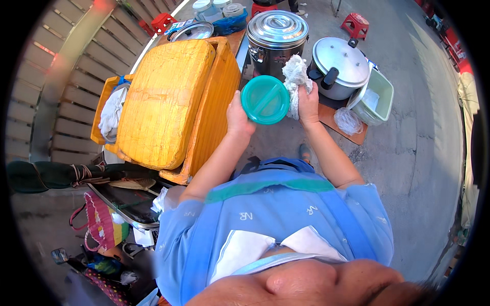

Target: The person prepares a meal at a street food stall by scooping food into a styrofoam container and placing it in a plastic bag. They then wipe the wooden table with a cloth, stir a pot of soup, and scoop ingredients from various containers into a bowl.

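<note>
In front of my body, my left hand [239,116] grips the left side of a round green plastic lid [259,111] with a raised bar across its top. Whether a jar sits beneath the lid, I cannot tell. A crumpled white cloth [296,76] is bunched in my right hand [309,106], close to the lid's right edge. Beyond my hands stands a steel pot with a domed, ringed lid [278,28]. To its right is a pressure cooker [341,61] with black handles.
A large yellow taped box [163,102] fills the left side, with a white cloth [113,112] in a yellow holder beside it. Right of the cooker are a pale green tub [380,99] and a clear plastic bag [348,121]. A red stool [354,25] stands farther off.
</note>
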Action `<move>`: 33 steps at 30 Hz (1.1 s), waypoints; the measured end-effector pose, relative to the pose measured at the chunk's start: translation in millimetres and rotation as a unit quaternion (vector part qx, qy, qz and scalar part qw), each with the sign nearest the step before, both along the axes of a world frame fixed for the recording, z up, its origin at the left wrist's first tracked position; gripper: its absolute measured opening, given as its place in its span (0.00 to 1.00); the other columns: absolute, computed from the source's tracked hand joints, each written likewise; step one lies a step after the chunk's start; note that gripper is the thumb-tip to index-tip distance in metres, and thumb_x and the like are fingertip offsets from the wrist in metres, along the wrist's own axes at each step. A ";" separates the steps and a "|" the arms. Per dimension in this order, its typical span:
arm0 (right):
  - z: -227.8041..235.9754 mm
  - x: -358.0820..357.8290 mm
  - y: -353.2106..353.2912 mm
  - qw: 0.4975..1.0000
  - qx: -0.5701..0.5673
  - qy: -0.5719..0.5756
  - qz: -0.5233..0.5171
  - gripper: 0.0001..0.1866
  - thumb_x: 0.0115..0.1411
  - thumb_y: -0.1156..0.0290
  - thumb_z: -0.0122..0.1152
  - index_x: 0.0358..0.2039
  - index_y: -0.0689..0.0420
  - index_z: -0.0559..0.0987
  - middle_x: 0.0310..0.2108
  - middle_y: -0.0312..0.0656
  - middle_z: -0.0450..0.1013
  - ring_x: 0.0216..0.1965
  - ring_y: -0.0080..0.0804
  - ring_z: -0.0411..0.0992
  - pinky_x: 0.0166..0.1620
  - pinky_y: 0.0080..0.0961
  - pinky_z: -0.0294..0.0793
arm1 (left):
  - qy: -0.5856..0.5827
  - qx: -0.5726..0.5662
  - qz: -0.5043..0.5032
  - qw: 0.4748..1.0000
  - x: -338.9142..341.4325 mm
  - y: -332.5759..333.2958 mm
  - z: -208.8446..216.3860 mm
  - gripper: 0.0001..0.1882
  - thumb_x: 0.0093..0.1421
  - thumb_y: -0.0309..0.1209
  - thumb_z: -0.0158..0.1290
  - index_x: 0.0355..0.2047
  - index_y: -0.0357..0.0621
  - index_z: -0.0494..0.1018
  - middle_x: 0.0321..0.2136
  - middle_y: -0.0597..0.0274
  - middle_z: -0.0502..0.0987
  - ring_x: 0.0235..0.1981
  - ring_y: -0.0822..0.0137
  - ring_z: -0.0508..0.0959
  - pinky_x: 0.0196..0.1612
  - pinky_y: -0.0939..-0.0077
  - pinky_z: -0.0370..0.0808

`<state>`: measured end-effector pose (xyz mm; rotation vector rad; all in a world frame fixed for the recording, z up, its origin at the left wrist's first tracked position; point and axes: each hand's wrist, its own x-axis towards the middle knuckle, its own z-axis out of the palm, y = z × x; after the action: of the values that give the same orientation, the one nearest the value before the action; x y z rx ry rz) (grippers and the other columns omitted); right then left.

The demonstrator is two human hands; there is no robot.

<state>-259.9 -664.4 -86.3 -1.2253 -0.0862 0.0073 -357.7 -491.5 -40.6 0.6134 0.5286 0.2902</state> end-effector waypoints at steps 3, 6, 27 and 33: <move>41.1 -37.6 -11.9 0.989 0.118 -0.059 0.065 0.26 0.58 0.74 0.58 0.56 0.60 0.63 0.50 0.44 0.69 0.49 0.31 0.70 0.50 0.25 0.71 | 0.000 0.093 0.008 0.996 -8.8 12.7 29.2 0.19 0.69 0.41 0.37 0.42 0.39 0.70 0.39 0.55 0.76 0.40 0.63 0.78 0.46 0.66 0.76; 67.2 -51.2 -0.1 0.829 -0.306 -0.437 0.168 0.39 0.46 0.73 0.67 0.59 0.53 0.61 0.52 0.45 0.68 0.51 0.41 0.68 0.55 0.36 0.67 | -0.015 0.150 -0.079 0.985 -21.8 21.1 22.9 0.19 0.69 0.42 0.37 0.45 0.39 0.69 0.40 0.56 0.76 0.41 0.63 0.78 0.46 0.66 0.76; 68.2 -113.9 37.8 0.737 -0.278 -0.532 0.311 0.21 0.41 0.68 0.70 0.38 0.47 0.76 0.40 0.47 0.67 0.40 0.50 0.71 0.41 0.34 0.74 | -0.097 0.294 0.042 0.950 -10.3 12.4 84.8 0.19 0.70 0.39 0.36 0.31 0.41 0.72 0.24 0.67 0.73 0.24 0.75 0.70 0.28 0.79 0.69; 44.2 -85.6 14.0 0.975 0.132 -0.035 0.173 0.27 0.59 0.73 0.55 0.59 0.57 0.62 0.51 0.45 0.68 0.51 0.40 0.69 0.53 0.39 0.72 | -0.412 -0.089 -0.269 0.866 26.1 92.4 73.4 0.15 0.68 0.37 0.37 0.37 0.46 0.73 0.30 0.64 0.78 0.23 0.73 0.74 0.27 0.79 0.75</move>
<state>-345.5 -650.4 -42.1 -0.9330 -0.3513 0.2490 -331.6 -399.0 32.7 0.3815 -0.4458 -0.0459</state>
